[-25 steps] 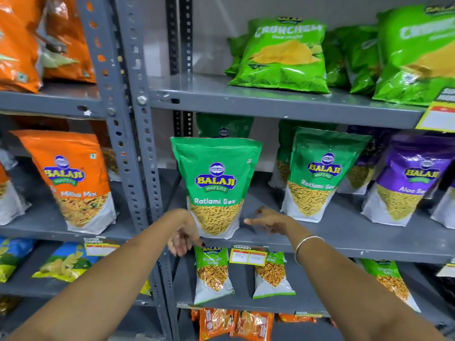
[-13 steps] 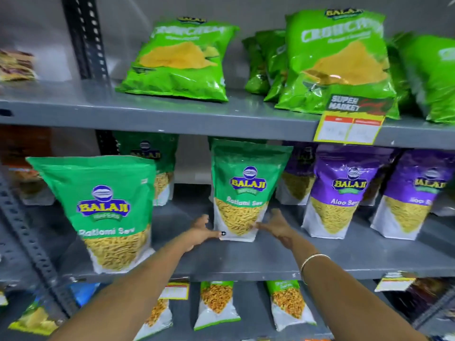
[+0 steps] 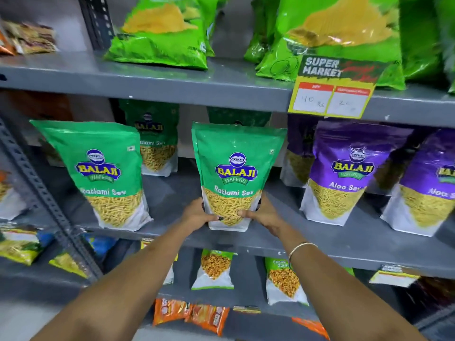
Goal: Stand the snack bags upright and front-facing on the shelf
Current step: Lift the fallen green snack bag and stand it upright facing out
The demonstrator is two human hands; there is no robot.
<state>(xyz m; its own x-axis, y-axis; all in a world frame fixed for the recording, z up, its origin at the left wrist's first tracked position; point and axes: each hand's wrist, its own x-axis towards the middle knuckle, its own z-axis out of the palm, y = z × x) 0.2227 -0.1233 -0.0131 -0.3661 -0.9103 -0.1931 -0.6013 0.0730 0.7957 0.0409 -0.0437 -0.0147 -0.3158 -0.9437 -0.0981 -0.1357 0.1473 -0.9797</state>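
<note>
A green Ratlami Sev bag [image 3: 236,168] stands upright and front-facing at the middle of the grey shelf [image 3: 307,238]. My left hand [image 3: 197,214] grips its lower left corner and my right hand [image 3: 264,214] grips its lower right corner, thumbs on the front. A second green Ratlami Sev bag [image 3: 103,173] stands upright at the left, leaning a little. Behind them stand two more green bags [image 3: 157,141], partly hidden. Purple Aloo Sev bags [image 3: 344,173] stand at the right.
The shelf above carries bright green Crunchem bags [image 3: 167,33] and a yellow price tag [image 3: 332,94] on its edge. Small snack packs [image 3: 214,269] stand on the shelf below. A perforated grey upright [image 3: 46,198] borders the left side.
Both hands left the left Ratlami Sev bag, moved right to the middle one and closed on its lower corners. The view shifted right and closer.
</note>
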